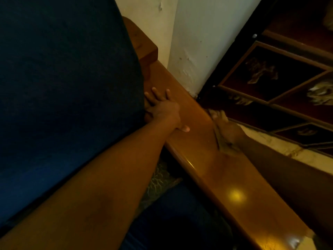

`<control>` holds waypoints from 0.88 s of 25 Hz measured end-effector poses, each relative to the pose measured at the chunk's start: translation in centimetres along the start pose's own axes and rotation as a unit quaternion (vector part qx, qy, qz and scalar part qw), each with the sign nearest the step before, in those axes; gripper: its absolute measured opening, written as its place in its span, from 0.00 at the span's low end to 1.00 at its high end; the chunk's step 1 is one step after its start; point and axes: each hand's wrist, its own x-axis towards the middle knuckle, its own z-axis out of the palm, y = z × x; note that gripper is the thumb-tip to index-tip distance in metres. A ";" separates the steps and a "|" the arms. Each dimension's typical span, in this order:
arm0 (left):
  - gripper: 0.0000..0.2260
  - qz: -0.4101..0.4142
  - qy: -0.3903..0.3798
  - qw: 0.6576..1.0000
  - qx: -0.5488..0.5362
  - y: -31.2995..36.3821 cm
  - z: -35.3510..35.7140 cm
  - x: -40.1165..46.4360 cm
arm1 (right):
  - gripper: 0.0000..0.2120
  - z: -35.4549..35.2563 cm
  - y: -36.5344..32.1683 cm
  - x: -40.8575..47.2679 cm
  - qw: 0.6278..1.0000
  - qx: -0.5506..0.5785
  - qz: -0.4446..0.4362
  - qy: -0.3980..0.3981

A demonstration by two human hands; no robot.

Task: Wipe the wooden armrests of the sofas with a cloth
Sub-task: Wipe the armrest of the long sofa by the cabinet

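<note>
A glossy brown wooden armrest (201, 152) runs diagonally from the upper middle to the lower right, beside the dark blue sofa cushion (63, 87). My left hand (163, 109) lies flat on the armrest's far part with fingers spread, next to the cushion. At the armrest's outer edge, my right hand (228, 131) grips a brownish cloth (225, 147) that hangs against the wood. The picture is dim and a little blurred.
A white wall corner (194, 51) stands just behind the armrest. To the right lies dark red patterned flooring or panelling with wooden frames (270, 74). A patterned fabric (158, 183) shows below the armrest by the blue seat. A light reflection glows on the near wood.
</note>
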 end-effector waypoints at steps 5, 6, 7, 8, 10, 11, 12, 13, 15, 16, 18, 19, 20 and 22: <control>0.51 0.086 0.092 0.991 -0.050 -2.6 4.8 -3.4 | 0.43 6.0 -13.8 3.8 0.957 -0.146 -0.245 0.062; 0.44 0.102 0.126 0.984 -0.067 -3.5 6.7 -5.2 | 0.43 6.9 -14.8 3.3 0.944 -0.167 -0.272 0.079; 0.37 0.116 0.157 0.977 -0.089 -4.5 8.3 -6.8 | 0.43 7.6 -14.9 2.5 0.930 -0.191 -0.302 0.088; 0.31 0.130 0.184 0.967 -0.117 -5.6 9.5 -8.0 | 0.42 7.9 -14.1 1.5 0.913 -0.216 -0.335 0.088; 0.18 0.131 0.225 0.948 -0.181 -7.5 10.7 -9.4 | 0.41 8.2 -10.9 -0.8 0.871 -0.264 -0.405 0.080; 0.13 0.114 0.233 0.943 -0.206 -8.3 10.8 -9.8 | 0.40 8.4 -8.7 -2.1 0.853 -0.285 -0.431 0.082; 0.11 0.088 0.238 0.943 -0.218 -8.8 10.6 -9.9 | 0.40 8.6 -6.2 -3.7 0.840 -0.301 -0.443 0.087; 0.10 0.064 0.243 0.942 -0.223 -9.2 10.3 -10.0 | 0.41 9.3 -3.4 -5.4 0.835 -0.313 -0.443 0.099; 0.10 0.066 0.263 0.935 -0.229 -8.7 9.3 -9.7 | 0.46 10.8 2.7 -9.3 0.839 -0.321 -0.418 0.135; 0.09 0.090 0.270 0.933 -0.220 -7.8 8.8 -9.5 | 0.48 11.6 5.7 -11.0 0.845 -0.317 -0.401 0.157; 0.10 0.168 0.252 0.938 -0.169 -3.5 8.3 -8.8 | 0.49 12.3 11.8 -14.2 0.865 -0.302 -0.349 0.199; 0.12 0.212 0.223 0.940 -0.147 -0.6 8.7 -8.8 | 0.49 12.0 15.0 -15.6 0.876 -0.294 -0.320 0.210; 0.14 0.251 0.186 0.941 -0.130 2.2 9.4 -9.2 | 0.48 11.5 17.9 -17.0 0.887 -0.290 -0.294 0.208; 0.17 0.341 0.112 0.929 -0.090 8.0 11.9 -11.0 | 0.48 9.6 23.1 -20.0 0.911 -0.289 -0.230 0.181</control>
